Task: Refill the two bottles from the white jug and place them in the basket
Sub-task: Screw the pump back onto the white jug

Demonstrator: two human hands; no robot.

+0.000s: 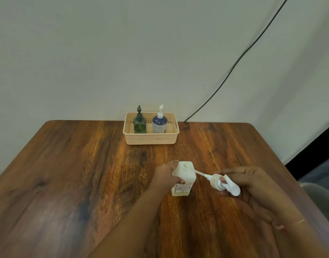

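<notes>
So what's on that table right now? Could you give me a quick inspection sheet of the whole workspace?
Surface: wooden table, bare apart from the items below.
Job's things: white jug near the front, pump head pulled out; green bottle and blue bottle upright in the peach basket at the far edge.
Clutter: nothing seen.
Hands: left hand grips the jug; right hand holds the pump head.
Cables: black cable runs down the wall behind the table.
Surroundings: plain pale wall.
</notes>
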